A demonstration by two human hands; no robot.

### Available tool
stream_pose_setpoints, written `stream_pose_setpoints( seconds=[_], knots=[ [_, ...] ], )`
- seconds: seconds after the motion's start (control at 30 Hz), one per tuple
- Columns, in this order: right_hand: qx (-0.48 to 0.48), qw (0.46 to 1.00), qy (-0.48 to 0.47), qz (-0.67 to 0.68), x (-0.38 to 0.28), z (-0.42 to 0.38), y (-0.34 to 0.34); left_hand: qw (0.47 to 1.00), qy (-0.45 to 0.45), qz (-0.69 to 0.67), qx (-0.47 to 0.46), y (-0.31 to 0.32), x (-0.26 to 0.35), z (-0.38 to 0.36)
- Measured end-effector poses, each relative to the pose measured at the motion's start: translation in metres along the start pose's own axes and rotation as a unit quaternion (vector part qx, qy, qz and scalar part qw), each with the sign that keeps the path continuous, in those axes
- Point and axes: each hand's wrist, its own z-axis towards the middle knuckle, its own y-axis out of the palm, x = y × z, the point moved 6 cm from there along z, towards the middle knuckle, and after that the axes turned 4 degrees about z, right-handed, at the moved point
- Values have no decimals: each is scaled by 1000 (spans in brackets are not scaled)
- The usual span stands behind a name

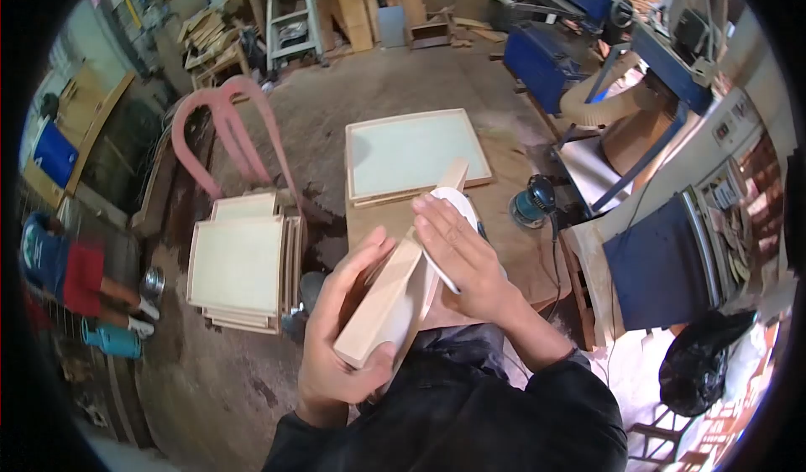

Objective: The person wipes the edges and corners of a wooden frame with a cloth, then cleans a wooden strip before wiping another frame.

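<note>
- Head view, from where I stand: at the far left another person (84, 277), in a blue top and red shorts, is well apart from the table (516, 262).
- Next comes a pink chair (231, 128), its back rising behind a stack of framed panels (235, 262); the seat is hidden, but the chair seems to serve as a stand, keeping the panels off the floor.
- The left hand (323, 338) grasps a wooden frame (382, 304) near its lower end, thumb on one side and fingers along the other, probably to keep it steady.
- That frame is tilted on edge, in front of the wearer's body, with its far end out over the table; up on edge, it leaves its narrow side within the other hand's reach.
- Behind it, a framed panel (411, 153) lies flat on the table.
- The right hand (470, 266) lays straight, close-set fingers over a white piece (456, 199) against the frame; its thumb is hidden, so I can't say whether it grips or only presses.
- Farther right, a corded sander (531, 203) sits on the table, near the right hand, perhaps for easy reach.
</note>
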Motion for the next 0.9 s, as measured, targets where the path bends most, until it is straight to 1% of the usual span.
stream_pose_setpoints(
  seconds=[0.03,0.07,0.1,0.13,0.17,0.23,0.27,0.3,0.33,0.37,0.4,0.43,0.47,0.5,0.53,0.57,0.63,0.67,0.7,0.73,0.77,0.8,0.87,0.9],
  knots=[
    [0,1000,-2,2,0,-3,-5,999,-23,11,26,9,2,-2],
    [1,995,96,-32,12,-3,-13,992,-25,107,63,12,1,-5],
    [-4,992,127,-11,30,-11,-12,978,-56,193,62,10,-7,-11],
    [4,986,168,-2,43,-24,-14,957,-79,276,42,8,-19,-20],
    [9,992,121,21,12,-22,-11,953,-52,295,42,9,-30,-25],
    [13,997,26,68,-46,-22,-9,957,8,279,82,2,-48,-32],
    [10,998,-51,26,-70,-15,-21,960,22,269,71,2,-56,-28],
    [14,992,-128,-16,-95,-10,-33,941,29,329,-69,-8,-73,-16],
    [23,995,-99,-9,-79,-11,-33,980,163,111,-30,-5,-75,-9],
    [34,996,-81,13,-67,-10,-39,914,118,384,-50,50,-14,11],
    [38,999,-36,7,-54,-12,-40,947,67,313,-15,45,-25,10],
    [41,999,2,10,-45,-17,-38,934,64,351,-12,52,-20,11],
    [51,998,31,21,-49,-12,-49,939,121,316,-57,51,-33,18],
    [-20,989,126,72,-44,-6,-49,939,174,283,-90,48,-47,27],
    [-99,962,220,128,-64,11,-68,945,165,264,-101,54,-53,29],
    [-170,915,312,191,-82,23,-89,949,151,253,-117,64,-59,33],
    [-143,925,304,175,-79,12,-89,954,122,233,-144,64,-62,28],
    [-45,974,204,90,-49,-16,-79,954,66,254,-143,81,-36,23],
    [50,994,98,-1,-41,-33,-82,953,82,254,-145,84,-36,21],
    [26,991,128,35,-52,-31,-83,949,104,260,-148,82,-37,24],
    [40,997,67,-7,-56,-27,-78,945,124,265,-147,78,-42,28],
    [44,998,7,-46,-58,-27,-63,955,193,210,-83,23,-112,29],
    [70,984,-114,-119,-70,-23,-41,953,183,231,-66,14,-123,37],
    [75,989,-83,-96,-59,-26,-40,952,180,239,-62,9,-126,39]
  ],
)
